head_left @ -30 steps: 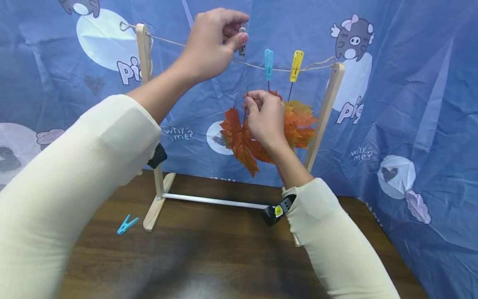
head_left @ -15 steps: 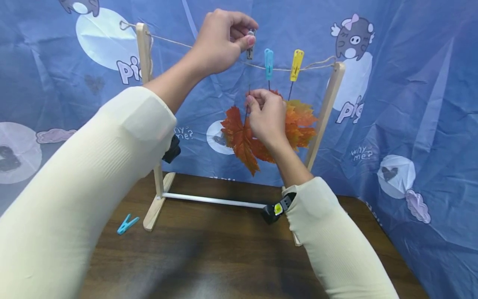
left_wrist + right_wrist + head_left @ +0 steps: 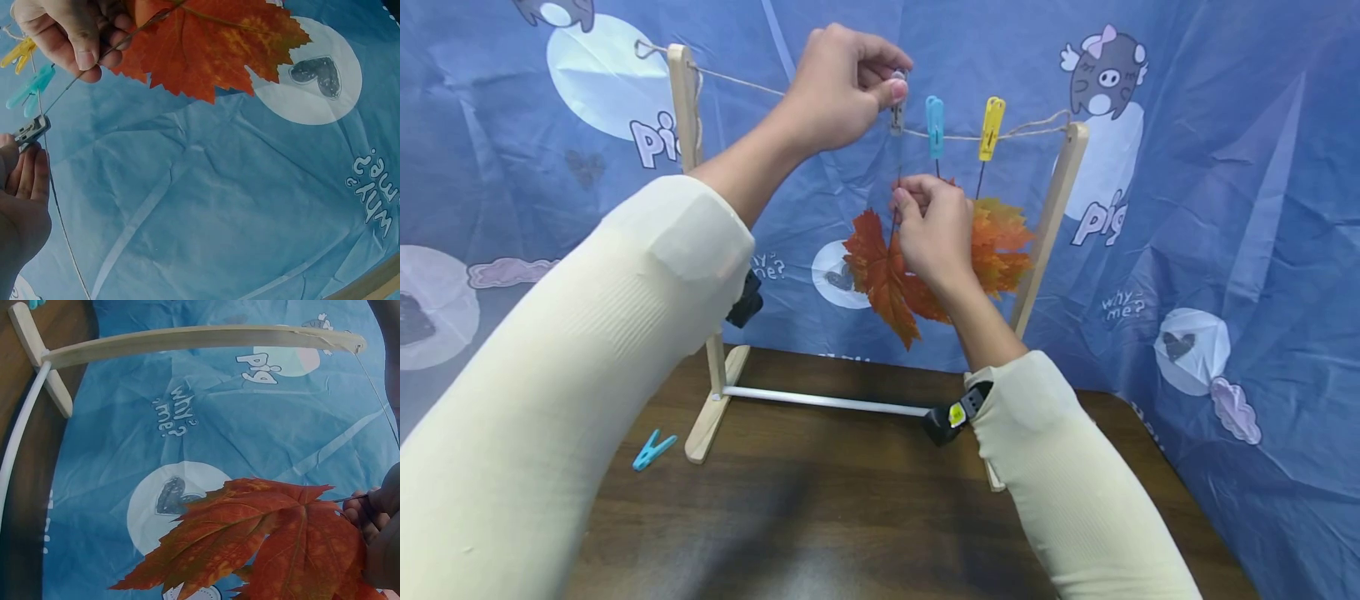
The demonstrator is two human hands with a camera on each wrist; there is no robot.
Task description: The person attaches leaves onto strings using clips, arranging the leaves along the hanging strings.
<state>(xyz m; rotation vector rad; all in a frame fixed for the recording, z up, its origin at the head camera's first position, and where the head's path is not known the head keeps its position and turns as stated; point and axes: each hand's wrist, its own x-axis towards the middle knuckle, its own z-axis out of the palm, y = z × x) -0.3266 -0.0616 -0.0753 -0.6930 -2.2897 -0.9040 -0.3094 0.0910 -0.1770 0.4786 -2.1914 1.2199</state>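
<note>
My left hand (image 3: 842, 87) pinches a grey clothespin (image 3: 897, 112) between thumb and fingers at the string (image 3: 958, 137). In the left wrist view the tip of the clothespin (image 3: 34, 128) is at the string, and the leaf's stem end reaches it; whether it is clamped I cannot tell. Below, my right hand (image 3: 936, 229) pinches the stem of an orange-red leaf (image 3: 887, 271), which hangs down beside the fingers. The same leaf (image 3: 287, 537) fills the lower part of the right wrist view.
A blue clothespin (image 3: 935, 127) and a yellow clothespin (image 3: 992, 129) hold leaves (image 3: 1000, 242) on the string to the right. Wooden posts (image 3: 1051, 225) stand at both sides, with a white bar (image 3: 827, 401) low between them. Another blue clothespin (image 3: 653, 450) lies on the table (image 3: 820, 517).
My left hand has moved right and then slightly down, bringing the grey clothespin from above the string to it. My right hand still pinches the stem, nearly in place.
</note>
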